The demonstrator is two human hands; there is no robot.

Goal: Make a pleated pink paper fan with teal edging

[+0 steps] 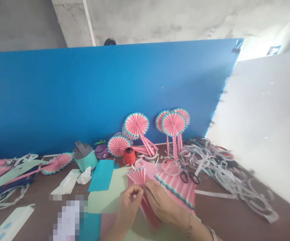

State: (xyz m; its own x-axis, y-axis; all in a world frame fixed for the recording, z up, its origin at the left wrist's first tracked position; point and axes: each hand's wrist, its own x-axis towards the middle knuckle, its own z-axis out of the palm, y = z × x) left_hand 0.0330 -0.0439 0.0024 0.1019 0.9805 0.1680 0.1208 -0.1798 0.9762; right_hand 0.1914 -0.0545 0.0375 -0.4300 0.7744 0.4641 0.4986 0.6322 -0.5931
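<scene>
A pleated pink paper point(138, 175) is gathered between my two hands, its upper end fanned out and its lower end spreading below. My left hand point(130, 202) pinches it at the narrow middle with thumb and forefinger. From the other side my right hand point(161, 200) closes on the same gathered spot; the exact grip of its fingers is partly hidden. Right beside it lies another folded pink sheet point(176, 182) with a blue and cream edge. A pair of black-handled scissors point(190, 177) rests on that sheet, near a roll of tape point(171, 166).
Finished round pink paper fans point(173, 124) lean against the blue partition point(97, 93). A red thread spool point(129, 156), a teal cup point(84, 157) and a purple pot point(101, 151) stand at the back. White paper strips point(217, 170) heap at right; coloured sheets point(107, 190) lie under my hands.
</scene>
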